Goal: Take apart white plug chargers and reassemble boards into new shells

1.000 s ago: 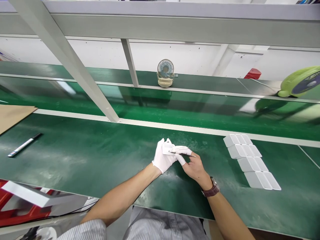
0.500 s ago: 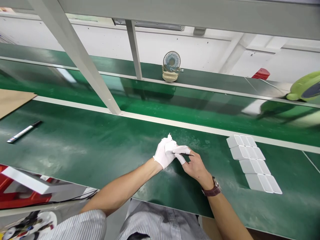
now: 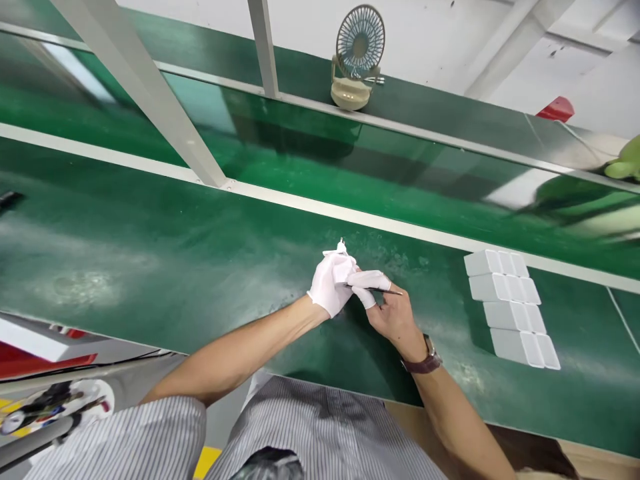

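Note:
My left hand point(image 3: 327, 283), in a white glove, is closed around a small white part point(image 3: 343, 269) with thin prongs at its far end. White finger covers show on my right hand point(image 3: 387, 303), which pinches a thin dark tool point(image 3: 383, 290). The tool's tip meets the near side of the white part. Both hands touch above the green table point(image 3: 210, 253). Much of the white part is hidden by the glove.
White boxes point(image 3: 515, 313) stand in stepped rows on the right. A slanted metal post point(image 3: 150, 100) rises at the left. Behind the pale rail stands a small fan point(image 3: 357, 60). A dark pen end point(image 3: 9, 200) lies at the far left.
The view has shifted downward and closer, so the fan looks larger and most of the pen has left the frame. Both hands keep nearly the same hold on the white part and tool.

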The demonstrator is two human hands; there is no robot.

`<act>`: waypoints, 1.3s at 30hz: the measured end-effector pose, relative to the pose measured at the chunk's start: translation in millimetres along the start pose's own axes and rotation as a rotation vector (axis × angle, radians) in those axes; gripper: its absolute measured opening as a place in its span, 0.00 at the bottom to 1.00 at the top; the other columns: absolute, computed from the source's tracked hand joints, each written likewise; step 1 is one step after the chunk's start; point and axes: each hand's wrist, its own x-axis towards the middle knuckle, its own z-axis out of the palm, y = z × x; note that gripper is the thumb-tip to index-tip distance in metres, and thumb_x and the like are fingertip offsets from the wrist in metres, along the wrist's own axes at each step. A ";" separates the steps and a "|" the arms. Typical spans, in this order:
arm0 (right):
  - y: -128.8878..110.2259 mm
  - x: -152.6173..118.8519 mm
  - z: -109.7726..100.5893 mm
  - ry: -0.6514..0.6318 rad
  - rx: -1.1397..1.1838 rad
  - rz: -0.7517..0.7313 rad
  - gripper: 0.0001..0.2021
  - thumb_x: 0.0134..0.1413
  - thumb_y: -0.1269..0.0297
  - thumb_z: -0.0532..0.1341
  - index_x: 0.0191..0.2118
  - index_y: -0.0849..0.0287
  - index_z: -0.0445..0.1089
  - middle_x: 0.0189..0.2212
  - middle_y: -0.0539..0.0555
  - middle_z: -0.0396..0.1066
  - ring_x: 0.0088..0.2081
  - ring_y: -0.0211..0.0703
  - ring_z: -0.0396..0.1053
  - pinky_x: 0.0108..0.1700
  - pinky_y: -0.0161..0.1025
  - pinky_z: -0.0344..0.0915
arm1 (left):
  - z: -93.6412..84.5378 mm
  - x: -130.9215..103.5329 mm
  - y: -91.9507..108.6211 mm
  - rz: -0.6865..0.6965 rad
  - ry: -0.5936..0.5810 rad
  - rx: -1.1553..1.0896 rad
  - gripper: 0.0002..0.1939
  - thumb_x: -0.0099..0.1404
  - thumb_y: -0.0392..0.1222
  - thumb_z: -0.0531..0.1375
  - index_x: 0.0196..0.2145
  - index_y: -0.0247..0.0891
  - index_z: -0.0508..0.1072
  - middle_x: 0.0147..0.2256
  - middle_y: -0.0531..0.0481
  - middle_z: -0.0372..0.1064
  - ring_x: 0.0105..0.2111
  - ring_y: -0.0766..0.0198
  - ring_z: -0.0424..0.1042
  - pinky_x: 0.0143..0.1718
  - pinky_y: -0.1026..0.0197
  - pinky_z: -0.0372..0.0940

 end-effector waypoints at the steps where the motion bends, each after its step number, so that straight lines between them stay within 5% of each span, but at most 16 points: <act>1: 0.9 0.0 0.2 0.000 0.007 -0.002 0.13 0.62 0.73 0.61 0.49 0.51 0.74 0.45 0.55 0.76 0.49 0.48 0.74 0.53 0.47 0.71 | -0.4 -0.1 0.6 -0.005 -0.005 0.005 0.05 0.53 0.33 0.62 0.26 0.37 0.67 0.23 0.53 0.67 0.24 0.65 0.70 0.27 0.63 0.64; 8: 4.3 6.6 -2.7 0.017 0.091 0.021 0.09 0.62 0.69 0.62 0.46 0.52 0.76 0.44 0.56 0.78 0.47 0.47 0.75 0.53 0.48 0.72 | 8.2 -4.4 10.5 -0.051 -0.087 0.095 0.09 0.59 0.42 0.63 0.25 0.36 0.68 0.24 0.49 0.70 0.25 0.62 0.73 0.30 0.61 0.67; 13: 3.2 10.9 -14.6 0.307 0.337 0.108 0.05 0.59 0.66 0.66 0.41 0.53 0.77 0.41 0.54 0.79 0.44 0.48 0.78 0.51 0.49 0.75 | 15.1 -11.3 18.5 -0.089 -0.203 0.081 0.15 0.65 0.53 0.62 0.34 0.37 0.72 0.31 0.49 0.73 0.22 0.66 0.70 0.20 0.65 0.59; 17: 4.6 12.0 -17.7 0.455 0.437 0.180 0.07 0.59 0.64 0.67 0.43 0.53 0.78 0.42 0.55 0.80 0.44 0.49 0.78 0.52 0.52 0.75 | 13.2 -14.5 24.4 -0.233 -0.334 -0.019 0.16 0.68 0.55 0.59 0.35 0.38 0.73 0.34 0.46 0.73 0.23 0.67 0.67 0.22 0.66 0.59; 31: -5.0 11.6 -8.6 0.491 0.386 0.132 0.07 0.59 0.64 0.66 0.43 0.54 0.78 0.42 0.56 0.80 0.43 0.50 0.79 0.51 0.52 0.77 | 10.9 -15.0 25.7 -0.270 -0.293 -0.067 0.21 0.68 0.58 0.56 0.35 0.37 0.74 0.32 0.45 0.71 0.22 0.69 0.62 0.23 0.67 0.58; 35: -2.6 10.0 -9.2 0.468 0.342 0.143 0.07 0.60 0.64 0.65 0.44 0.54 0.78 0.43 0.56 0.80 0.45 0.50 0.79 0.53 0.52 0.76 | 8.2 -10.8 26.8 -0.310 -0.315 0.113 0.29 0.67 0.66 0.53 0.34 0.34 0.74 0.26 0.47 0.68 0.19 0.70 0.60 0.20 0.67 0.54; 39: -2.6 11.1 -7.9 0.498 0.285 0.143 0.08 0.62 0.64 0.64 0.45 0.54 0.79 0.45 0.56 0.79 0.48 0.51 0.77 0.54 0.52 0.75 | 2.9 -7.6 16.8 -0.306 -0.271 0.528 0.41 0.61 0.78 0.45 0.35 0.34 0.74 0.19 0.50 0.65 0.13 0.70 0.57 0.14 0.67 0.46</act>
